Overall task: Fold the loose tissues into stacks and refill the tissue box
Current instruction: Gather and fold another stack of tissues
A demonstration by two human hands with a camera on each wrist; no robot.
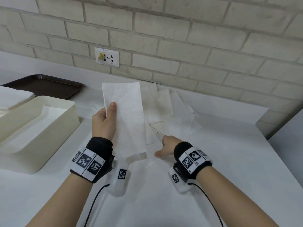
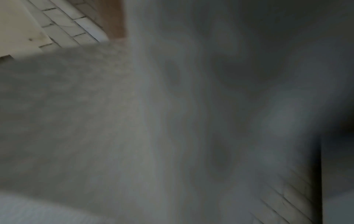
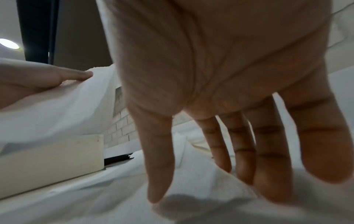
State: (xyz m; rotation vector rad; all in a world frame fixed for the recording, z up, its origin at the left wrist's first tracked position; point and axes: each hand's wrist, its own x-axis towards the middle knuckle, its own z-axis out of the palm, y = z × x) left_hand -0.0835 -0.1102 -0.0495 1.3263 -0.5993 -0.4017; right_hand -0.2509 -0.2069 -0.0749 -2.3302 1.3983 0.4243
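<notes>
Centrally in the head view, 1 tissue (image 1: 126,115) is held raised by the left hand (image 1: 103,122), pinched between thumb and fingers. Lower right of it, the right hand (image 1: 166,147) is lowered with fingers extended, nothing grasped, onto the loose tissues (image 1: 173,112). The tissue box (image 1: 39,128) is seen at left.

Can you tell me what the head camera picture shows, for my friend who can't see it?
The left hand holds up a long white tissue, pinched at its edge, while the right hand reaches down to loose tissues scattered on a white table. A cream tissue box with tissues inside sits at the left, below a brick wall.
</notes>
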